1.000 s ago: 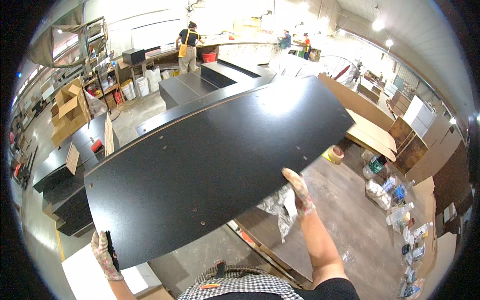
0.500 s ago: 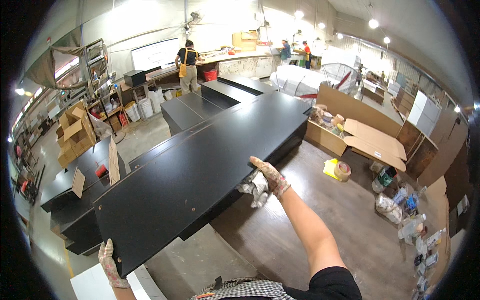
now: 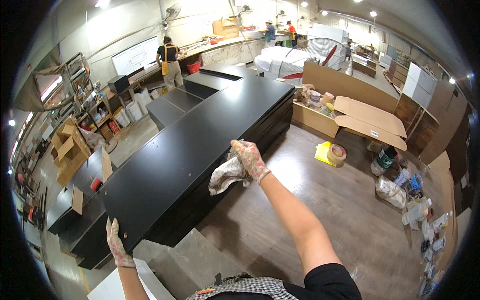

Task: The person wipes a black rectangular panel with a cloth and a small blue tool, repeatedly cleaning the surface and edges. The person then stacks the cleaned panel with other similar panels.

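A long, glossy black panel (image 3: 195, 135) lies on top of a stack of similar black boards, running from near left to far right. My left hand (image 3: 119, 245), in a patterned glove, rests against the panel's near left end with its fingers stretched out along the edge. My right hand (image 3: 250, 160), gloved alike, closes on a crumpled, stained whitish rag (image 3: 227, 176) at the panel's right long edge. The rag hangs down over the side of the stack. Small round holes show near the panel's near end.
Right of the stack, a brown tabletop (image 3: 300, 210) carries a tape roll (image 3: 336, 155), an open box of rolls (image 3: 315, 122), bottles and jars. More black boards (image 3: 175, 105) stand behind. Cartons (image 3: 70, 150) sit left; a co-worker (image 3: 169, 62) stands at a far bench.
The panel, earlier jutting unevenly, now lies more in line with the stack. My right hand and rag have come nearer and left along its edge. The view has shifted.
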A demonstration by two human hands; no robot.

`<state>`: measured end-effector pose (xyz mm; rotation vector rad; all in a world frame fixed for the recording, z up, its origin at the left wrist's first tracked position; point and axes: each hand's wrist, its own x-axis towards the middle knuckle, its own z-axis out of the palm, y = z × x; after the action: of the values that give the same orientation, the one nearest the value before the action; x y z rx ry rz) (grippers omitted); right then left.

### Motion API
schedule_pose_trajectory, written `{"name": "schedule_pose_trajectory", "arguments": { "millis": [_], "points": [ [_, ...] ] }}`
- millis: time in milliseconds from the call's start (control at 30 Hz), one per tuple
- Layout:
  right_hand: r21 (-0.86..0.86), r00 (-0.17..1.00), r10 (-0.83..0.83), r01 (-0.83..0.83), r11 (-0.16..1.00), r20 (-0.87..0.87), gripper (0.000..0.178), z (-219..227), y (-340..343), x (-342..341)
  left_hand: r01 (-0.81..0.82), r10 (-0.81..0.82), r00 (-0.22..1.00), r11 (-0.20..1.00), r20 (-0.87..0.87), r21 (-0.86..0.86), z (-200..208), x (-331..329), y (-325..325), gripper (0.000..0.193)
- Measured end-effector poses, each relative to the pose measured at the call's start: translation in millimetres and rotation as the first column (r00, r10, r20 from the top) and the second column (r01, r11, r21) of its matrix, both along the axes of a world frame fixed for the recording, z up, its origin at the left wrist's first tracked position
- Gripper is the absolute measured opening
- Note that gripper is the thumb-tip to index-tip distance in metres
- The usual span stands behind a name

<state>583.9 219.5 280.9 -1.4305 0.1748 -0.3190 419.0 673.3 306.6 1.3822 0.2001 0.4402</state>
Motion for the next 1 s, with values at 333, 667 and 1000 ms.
{"name": "schedule_pose_trajectory", "arguments": {
  "millis": [333,667,1000],
  "points": [
    [0.097,0.958,0.247,-0.263,0.96,0.144,0.026,-2,-12,3,0.012,-0.012,1.0,1.0,0.012,-0.006,-9,42,-2,0.06],
    [0.046,0.946,0.294,-0.291,0.956,-0.134,0.042,-58,28,-100,-0.047,0.048,0.998,0.998,0.027,-0.044,-19,56,-6,0.07],
    [0.134,0.874,0.363,-0.337,0.932,-0.324,0.025,-126,73,-180,-0.145,0.129,0.985,0.979,0.118,0.143,-21,54,-10,0.066]
  ]
}}
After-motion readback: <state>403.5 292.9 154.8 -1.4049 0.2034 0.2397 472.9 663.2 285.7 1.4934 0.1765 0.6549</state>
